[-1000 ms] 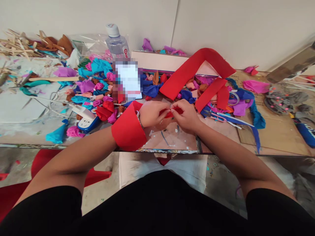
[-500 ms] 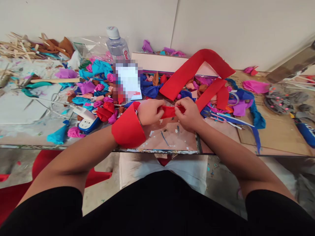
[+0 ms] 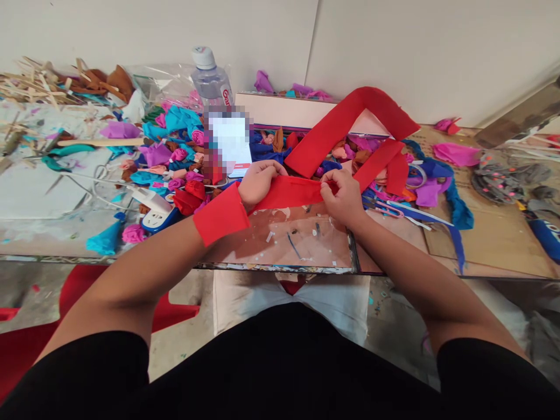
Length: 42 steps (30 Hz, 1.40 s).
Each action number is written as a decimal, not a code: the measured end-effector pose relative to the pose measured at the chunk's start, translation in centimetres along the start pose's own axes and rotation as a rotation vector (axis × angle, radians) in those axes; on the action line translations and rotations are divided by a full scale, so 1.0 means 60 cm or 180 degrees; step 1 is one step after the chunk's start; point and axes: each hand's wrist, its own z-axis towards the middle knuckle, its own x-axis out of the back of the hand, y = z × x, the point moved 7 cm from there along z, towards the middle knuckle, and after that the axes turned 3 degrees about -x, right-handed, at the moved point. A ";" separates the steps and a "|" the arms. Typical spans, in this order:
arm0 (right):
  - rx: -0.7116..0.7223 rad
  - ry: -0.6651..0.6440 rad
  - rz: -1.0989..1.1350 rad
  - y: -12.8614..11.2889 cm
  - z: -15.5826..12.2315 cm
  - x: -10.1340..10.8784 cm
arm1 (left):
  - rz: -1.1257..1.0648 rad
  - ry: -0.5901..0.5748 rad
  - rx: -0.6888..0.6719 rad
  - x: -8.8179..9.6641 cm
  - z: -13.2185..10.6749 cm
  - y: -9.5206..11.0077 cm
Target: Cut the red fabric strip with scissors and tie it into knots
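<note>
A long red crepe paper strip (image 3: 345,119) loops over the back of the table and comes forward to my hands. My left hand (image 3: 258,182) is closed on one part of the strip, whose end drapes over my left wrist. My right hand (image 3: 343,195) pinches the strip a little to the right. Between the two hands a flat stretch of the strip is pulled taut just above the brown table top (image 3: 280,242).
Several crumpled paper flowers in pink, blue, red and purple (image 3: 175,154) cover the left of the table. A water bottle (image 3: 210,79) stands at the back. A power strip (image 3: 155,216), scissors (image 3: 385,207), wooden sticks (image 3: 39,87) and a blue strip (image 3: 455,207) lie around.
My hands have moved apart and slightly away from me, drawing out a longer stretch of the red strip between them. The end over my left wrist has shifted with it.
</note>
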 end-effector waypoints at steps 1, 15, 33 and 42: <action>0.0011 -0.0020 0.0019 -0.001 -0.001 -0.001 | -0.0200 0.0065 0.0080 0.002 0.002 -0.005; 0.0538 -0.0724 0.0156 -0.050 -0.022 -0.027 | 0.1849 -0.1287 -0.1735 -0.070 -0.075 0.068; 0.0325 -0.0350 -0.0085 -0.038 -0.010 0.002 | 0.2145 -0.0824 -0.1169 -0.040 -0.046 0.040; 0.0014 -0.0636 -0.0139 -0.025 -0.011 -0.006 | 0.2860 -0.0652 -0.0752 -0.025 -0.032 0.023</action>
